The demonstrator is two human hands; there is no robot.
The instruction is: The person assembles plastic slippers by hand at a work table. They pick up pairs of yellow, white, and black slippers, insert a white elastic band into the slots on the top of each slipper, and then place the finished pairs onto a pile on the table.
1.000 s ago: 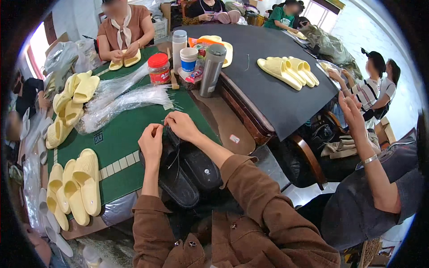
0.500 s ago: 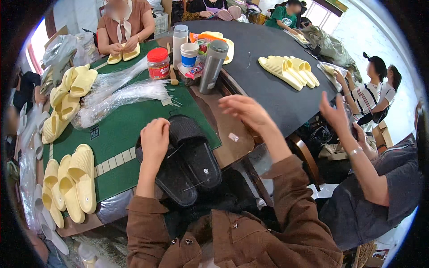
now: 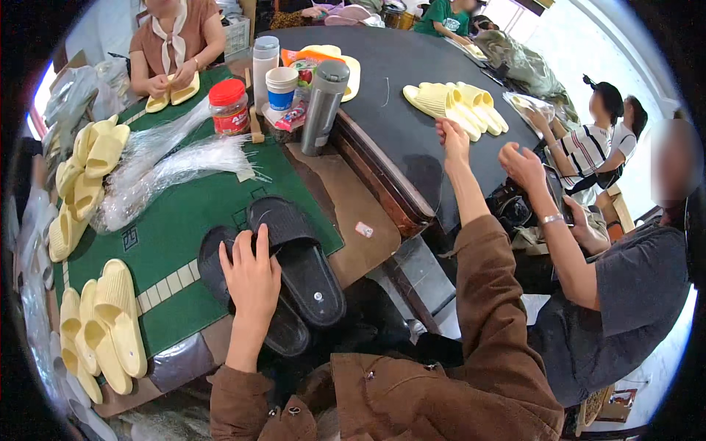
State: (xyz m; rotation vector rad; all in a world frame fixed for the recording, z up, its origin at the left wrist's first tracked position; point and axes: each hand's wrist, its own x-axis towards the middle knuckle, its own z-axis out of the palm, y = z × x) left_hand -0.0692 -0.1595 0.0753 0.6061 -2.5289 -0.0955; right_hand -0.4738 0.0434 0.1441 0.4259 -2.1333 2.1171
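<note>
Loosely, the left hand (image 3: 251, 283) splays on black ribbed slippers (image 3: 312, 283); at two o'clock, the right hand (image 3: 455, 144) pinches, contents unclear.

The head view looks down and forward from above and behind the fingers (image 3: 262, 242), fairly near, its wide fisheye spanning the worktop (image 3: 301, 198) beyond.

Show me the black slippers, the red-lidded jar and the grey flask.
Black slippers (image 3: 304, 272): head view, on the rightmost one's insole.
Red-lidded jar (image 3: 231, 119): head view, on its side wall.
Grey flask (image 3: 323, 110): head view, middle of its body.
</note>
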